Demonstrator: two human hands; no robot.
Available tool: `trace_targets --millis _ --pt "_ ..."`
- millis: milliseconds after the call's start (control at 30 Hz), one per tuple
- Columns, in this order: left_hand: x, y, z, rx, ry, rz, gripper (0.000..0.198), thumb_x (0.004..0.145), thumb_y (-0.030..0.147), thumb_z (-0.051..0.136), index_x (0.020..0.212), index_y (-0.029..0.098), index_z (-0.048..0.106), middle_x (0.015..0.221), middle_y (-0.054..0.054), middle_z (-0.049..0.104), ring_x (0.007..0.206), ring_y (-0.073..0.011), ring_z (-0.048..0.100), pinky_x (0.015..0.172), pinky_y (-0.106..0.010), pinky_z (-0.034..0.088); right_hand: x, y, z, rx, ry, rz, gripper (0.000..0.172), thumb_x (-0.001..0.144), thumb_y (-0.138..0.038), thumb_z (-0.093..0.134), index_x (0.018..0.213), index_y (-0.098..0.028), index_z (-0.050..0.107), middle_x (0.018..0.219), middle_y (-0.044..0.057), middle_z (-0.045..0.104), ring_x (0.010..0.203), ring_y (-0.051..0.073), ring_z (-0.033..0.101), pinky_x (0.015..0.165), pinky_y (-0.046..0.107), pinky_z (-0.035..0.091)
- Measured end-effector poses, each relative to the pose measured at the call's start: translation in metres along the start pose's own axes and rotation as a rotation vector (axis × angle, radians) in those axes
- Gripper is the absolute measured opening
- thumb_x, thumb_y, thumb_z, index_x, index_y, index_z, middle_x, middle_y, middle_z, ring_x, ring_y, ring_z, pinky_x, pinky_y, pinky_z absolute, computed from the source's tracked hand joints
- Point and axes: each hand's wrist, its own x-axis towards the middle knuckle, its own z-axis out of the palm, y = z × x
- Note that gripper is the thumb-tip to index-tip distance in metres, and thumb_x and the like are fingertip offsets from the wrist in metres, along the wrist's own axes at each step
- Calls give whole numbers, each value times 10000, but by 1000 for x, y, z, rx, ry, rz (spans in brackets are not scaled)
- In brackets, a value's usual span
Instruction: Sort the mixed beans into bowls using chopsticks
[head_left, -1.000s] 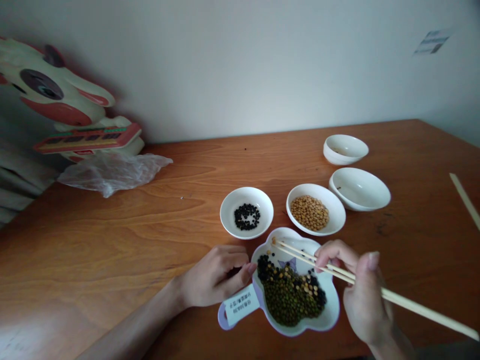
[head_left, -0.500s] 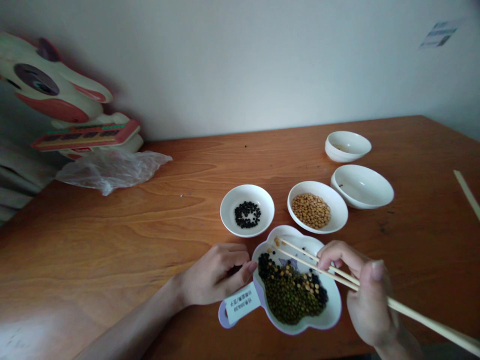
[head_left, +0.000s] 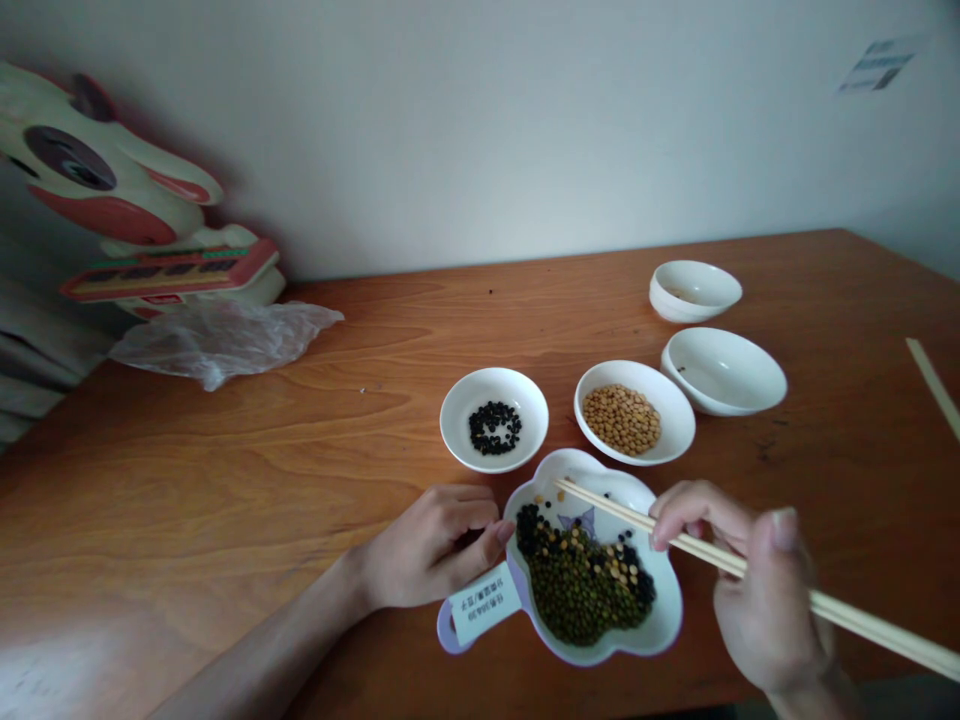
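Right hand [head_left: 765,600] grips wooden chopsticks [head_left: 615,509], tips closed; left hand [head_left: 431,550] curls loosely, apparently empty, at 9 o'clock of the lobed dish [head_left: 664,625]. Mixed beans [head_left: 581,590] are small and slippery: take singly at the tips.

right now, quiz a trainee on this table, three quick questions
1. True or false: the right hand holds the chopsticks with their tips over the white lobed plate.
2. What colour are the beans in the round white bowl nearest the left hand?
3. Fill in the blank: the white paper label sits on the plate's ____.

Key: 1 true; 2 black; 3 handle
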Motion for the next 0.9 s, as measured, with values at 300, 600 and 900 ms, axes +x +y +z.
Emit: trace_targets --millis 300,600,900 --pt "1 2 0 11 9 13 380 1140 271 442 783 187 539 744 -2 578 658 -115 509 616 -260 387 -9 -7 -2 -67 -65 9 679 1136 -575 196 787 -260 685 714 34 663 653 195 590 591 322 438" --pt "1 1 0 13 3 25 392 1141 267 434 772 188 540 732 -7 582 663 -123 516 621 -271 395 -11 -14 11 -51 -109 0 736 1107 -671 158 773 -253 664 733 32 657 681 197 592 632 332 430" --pt "2 2 0 11 4 20 398 1141 276 435 765 192 537 726 -14 592 668 -132 520 626 -275 398 -11 -12 9 -19 -153 -3 787 1061 -757 93 804 -257 643 744 22 627 677 194 574 617 333 419"
